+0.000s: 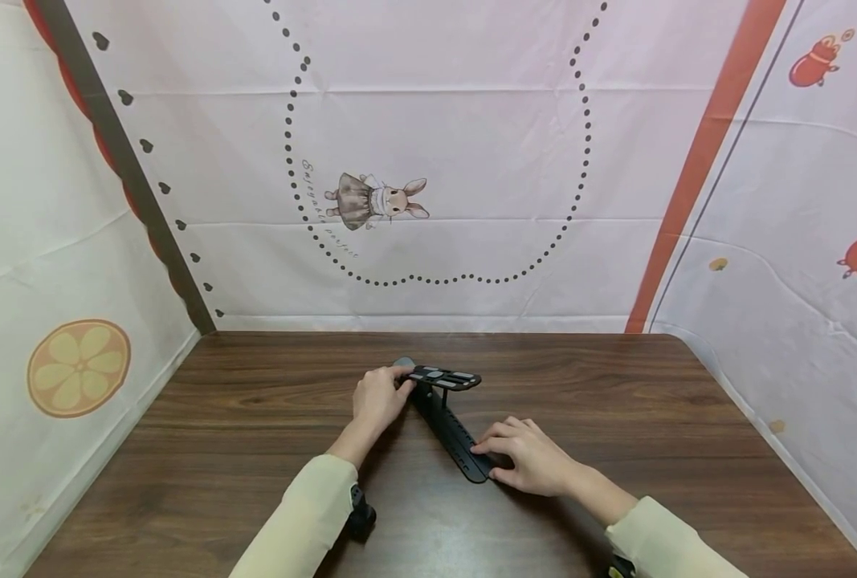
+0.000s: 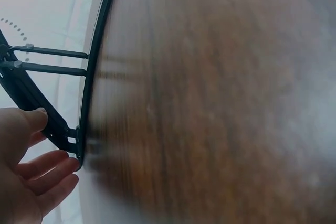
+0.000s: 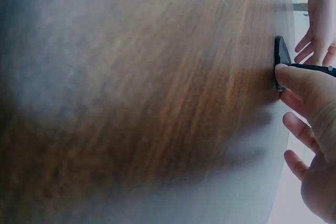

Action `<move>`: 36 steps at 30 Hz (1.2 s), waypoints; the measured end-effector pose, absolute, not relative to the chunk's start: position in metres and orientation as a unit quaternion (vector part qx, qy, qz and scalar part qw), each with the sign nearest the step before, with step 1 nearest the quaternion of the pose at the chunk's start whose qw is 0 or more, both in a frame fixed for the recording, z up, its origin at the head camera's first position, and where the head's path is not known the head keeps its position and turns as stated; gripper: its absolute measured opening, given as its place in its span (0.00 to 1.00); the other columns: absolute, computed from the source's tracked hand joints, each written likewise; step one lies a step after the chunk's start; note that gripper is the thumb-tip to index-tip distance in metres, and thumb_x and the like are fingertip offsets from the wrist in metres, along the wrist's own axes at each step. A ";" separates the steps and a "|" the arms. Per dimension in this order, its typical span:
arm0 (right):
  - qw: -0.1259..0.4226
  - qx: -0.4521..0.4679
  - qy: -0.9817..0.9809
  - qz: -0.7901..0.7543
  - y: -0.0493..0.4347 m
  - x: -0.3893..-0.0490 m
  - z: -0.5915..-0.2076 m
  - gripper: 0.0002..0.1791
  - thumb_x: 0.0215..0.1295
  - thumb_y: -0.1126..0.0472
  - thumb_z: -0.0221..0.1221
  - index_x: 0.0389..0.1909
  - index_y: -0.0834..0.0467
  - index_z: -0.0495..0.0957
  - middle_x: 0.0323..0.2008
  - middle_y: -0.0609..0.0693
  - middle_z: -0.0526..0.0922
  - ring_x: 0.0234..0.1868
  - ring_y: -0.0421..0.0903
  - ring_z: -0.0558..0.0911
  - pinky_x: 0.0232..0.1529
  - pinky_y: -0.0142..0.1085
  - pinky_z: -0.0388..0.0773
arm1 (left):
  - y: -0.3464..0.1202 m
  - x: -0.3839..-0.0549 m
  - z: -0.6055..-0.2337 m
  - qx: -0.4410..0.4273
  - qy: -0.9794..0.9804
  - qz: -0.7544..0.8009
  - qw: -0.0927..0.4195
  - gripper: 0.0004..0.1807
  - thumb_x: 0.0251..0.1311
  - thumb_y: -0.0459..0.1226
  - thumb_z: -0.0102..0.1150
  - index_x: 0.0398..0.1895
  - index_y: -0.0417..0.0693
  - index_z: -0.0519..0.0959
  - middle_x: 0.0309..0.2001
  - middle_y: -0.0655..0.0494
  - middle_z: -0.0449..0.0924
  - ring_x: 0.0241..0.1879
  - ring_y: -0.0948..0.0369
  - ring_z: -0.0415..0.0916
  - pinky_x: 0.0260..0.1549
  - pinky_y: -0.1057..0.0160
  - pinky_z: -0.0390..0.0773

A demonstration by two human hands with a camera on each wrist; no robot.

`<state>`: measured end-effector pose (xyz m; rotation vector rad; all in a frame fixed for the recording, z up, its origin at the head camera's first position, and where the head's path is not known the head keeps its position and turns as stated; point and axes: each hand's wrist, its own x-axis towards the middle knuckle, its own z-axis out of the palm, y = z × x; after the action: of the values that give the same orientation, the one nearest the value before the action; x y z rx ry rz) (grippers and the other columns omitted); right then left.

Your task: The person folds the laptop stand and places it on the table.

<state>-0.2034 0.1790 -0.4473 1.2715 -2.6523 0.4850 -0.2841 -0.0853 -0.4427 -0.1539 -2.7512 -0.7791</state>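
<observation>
A black folding stand (image 1: 442, 427) lies diagonally on the table. Its long flat base has slots along it, and above that a slotted plate (image 1: 446, 377) is held up on thin struts. My left hand (image 1: 379, 399) grips the far end, the thumb against the raised arm (image 2: 29, 95) and the other fingers by the end of the base (image 2: 90, 98) in the left wrist view. At the near end, my right hand (image 1: 525, 457) pinches the base between thumb and fingers. In the right wrist view the base's end (image 3: 281, 51) shows beside the right thumb.
The brown wood-grain table (image 1: 276, 385) reaches back to a white printed cloth (image 1: 442, 265). More cloth hangs at the left (image 1: 74, 281) and right (image 1: 797, 265) sides. A round grey piece (image 1: 403, 363) shows just beyond the left fingers.
</observation>
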 end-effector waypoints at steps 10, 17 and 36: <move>0.087 0.428 -0.887 0.152 0.180 -0.205 -0.446 0.20 0.51 0.54 0.66 0.48 0.45 0.79 0.43 0.39 0.77 0.44 0.39 0.72 0.44 0.44 0.67 | -0.078 -0.290 -0.440 -0.056 -0.946 -0.298 0.117 0.16 0.57 0.47 0.59 0.49 0.58 0.81 0.41 0.54 0.83 0.31 0.59 0.78 0.20 0.65 0.68; 0.078 0.426 -0.889 0.148 0.181 -0.205 -0.445 0.19 0.53 0.54 0.66 0.48 0.44 0.79 0.43 0.38 0.76 0.44 0.39 0.71 0.41 0.41 0.67 | -0.072 -0.291 -0.441 -0.067 -0.942 -0.309 0.109 0.17 0.59 0.47 0.57 0.51 0.57 0.79 0.48 0.52 0.81 0.34 0.55 0.79 0.21 0.63 0.69; 0.122 0.445 -0.875 0.144 0.180 -0.206 -0.449 0.22 0.51 0.52 0.67 0.50 0.46 0.78 0.47 0.42 0.77 0.48 0.42 0.72 0.39 0.40 0.68 | -0.062 -0.300 -0.448 -0.099 -0.933 -0.325 0.117 0.18 0.60 0.45 0.55 0.52 0.55 0.79 0.40 0.53 0.83 0.31 0.58 0.77 0.28 0.58 0.73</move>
<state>-0.2058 0.1804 -0.4487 1.2992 -2.5554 0.4210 -0.3002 -0.0622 -0.4476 -0.2896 -2.7319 -0.9520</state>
